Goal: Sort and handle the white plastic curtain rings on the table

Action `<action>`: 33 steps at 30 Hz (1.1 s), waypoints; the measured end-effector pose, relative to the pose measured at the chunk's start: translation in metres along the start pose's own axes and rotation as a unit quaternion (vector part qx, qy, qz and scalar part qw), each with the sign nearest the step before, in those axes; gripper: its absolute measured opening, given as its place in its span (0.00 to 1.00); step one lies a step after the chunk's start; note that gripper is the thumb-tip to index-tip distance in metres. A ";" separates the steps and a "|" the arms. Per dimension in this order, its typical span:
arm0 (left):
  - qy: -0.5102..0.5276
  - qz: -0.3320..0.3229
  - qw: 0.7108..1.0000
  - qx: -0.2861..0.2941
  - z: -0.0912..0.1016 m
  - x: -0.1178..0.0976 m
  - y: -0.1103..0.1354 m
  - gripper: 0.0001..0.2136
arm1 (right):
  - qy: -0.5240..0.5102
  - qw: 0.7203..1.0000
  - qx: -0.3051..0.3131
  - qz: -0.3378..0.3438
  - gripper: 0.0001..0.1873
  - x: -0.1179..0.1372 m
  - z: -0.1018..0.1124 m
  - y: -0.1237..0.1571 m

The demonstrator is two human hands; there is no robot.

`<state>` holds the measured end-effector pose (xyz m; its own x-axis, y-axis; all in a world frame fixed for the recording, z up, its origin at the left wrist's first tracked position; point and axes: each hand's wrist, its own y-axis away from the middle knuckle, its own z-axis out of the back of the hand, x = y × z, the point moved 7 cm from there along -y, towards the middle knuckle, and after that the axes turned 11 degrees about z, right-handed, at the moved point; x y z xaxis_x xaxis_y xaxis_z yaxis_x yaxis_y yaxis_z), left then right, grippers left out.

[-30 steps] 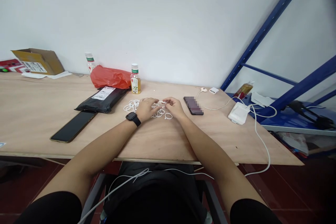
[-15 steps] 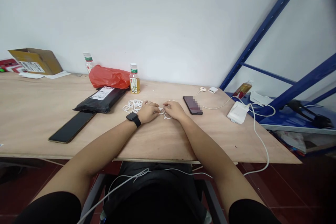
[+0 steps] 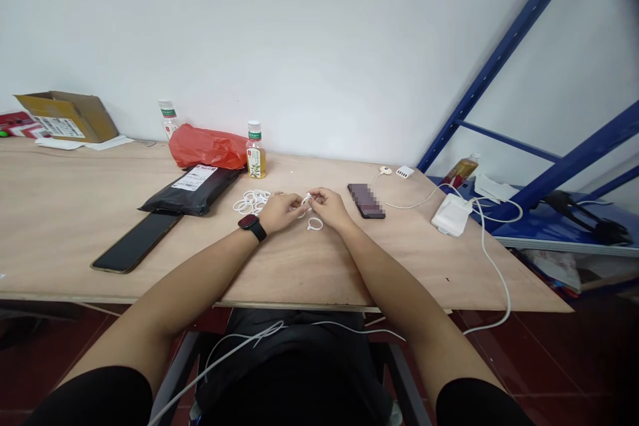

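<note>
Between my two hands, just above the table, is a white plastic ring [image 3: 306, 199] with a small knob. My right hand [image 3: 329, 208] pinches it by thumb and fingertips. From the other side my left hand [image 3: 280, 212], with a black watch at the wrist, closes its thumb and fingers on it; the fingertips partly hide the ring. One loose white ring [image 3: 315, 223] lies flat on the wood, just below the hands. Left of my left hand is a pile of several white rings [image 3: 245, 204], partly covered by that hand.
A black parcel [image 3: 192, 190], a phone [image 3: 137, 241] and a red plastic bag [image 3: 210, 146] lie to the left. Behind the rings stands a drink bottle [image 3: 256, 154]. On the right are another phone [image 3: 367, 201], a white charger [image 3: 452, 214] with cables, and a blue metal frame [image 3: 479, 86].
My hands have lifted a white ring off the table, and it now stands tilted between my fingers. The loose ring near my right hand has shifted slightly left and is uncovered.
</note>
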<state>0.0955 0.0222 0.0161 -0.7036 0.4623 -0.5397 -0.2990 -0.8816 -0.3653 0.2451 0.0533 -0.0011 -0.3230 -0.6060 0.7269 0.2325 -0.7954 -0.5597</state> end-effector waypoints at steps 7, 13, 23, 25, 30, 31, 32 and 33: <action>-0.021 -0.018 0.999 -0.016 0.004 -0.004 -0.001 0.15 | -0.008 0.999 0.029 0.028 0.16 0.017 -0.005 0.003; -0.020 -0.027 0.999 -0.010 0.004 -0.006 0.000 0.17 | -0.038 0.998 0.046 0.013 0.15 0.014 -0.004 0.002; -0.025 -0.024 0.999 0.005 0.003 -0.005 0.000 0.18 | -0.055 0.996 0.067 -0.021 0.17 0.015 -0.006 0.002; -0.026 -0.023 0.999 0.007 0.003 -0.005 0.000 0.18 | -0.053 0.996 0.070 -0.025 0.17 0.013 -0.006 0.003; -0.029 -0.019 0.999 0.011 0.002 -0.004 0.000 0.19 | -0.048 0.996 0.076 -0.031 0.16 0.014 -0.006 0.003; -0.031 -0.017 0.999 0.011 0.002 -0.003 0.000 0.19 | -0.047 0.996 0.075 -0.029 0.16 0.015 -0.006 0.003; -0.032 -0.016 0.999 0.011 0.002 -0.003 0.000 0.19 | -0.046 0.996 0.073 -0.027 0.15 0.016 -0.005 0.003; -0.032 -0.016 0.999 0.011 0.002 -0.003 0.000 0.19 | -0.043 0.996 0.072 -0.025 0.15 0.017 -0.005 0.003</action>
<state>0.0970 0.0207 0.0193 -0.7338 0.4830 -0.4777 -0.3356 -0.8691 -0.3634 0.2356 0.0406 0.0071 -0.2596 -0.5589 0.7875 0.3489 -0.8147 -0.4632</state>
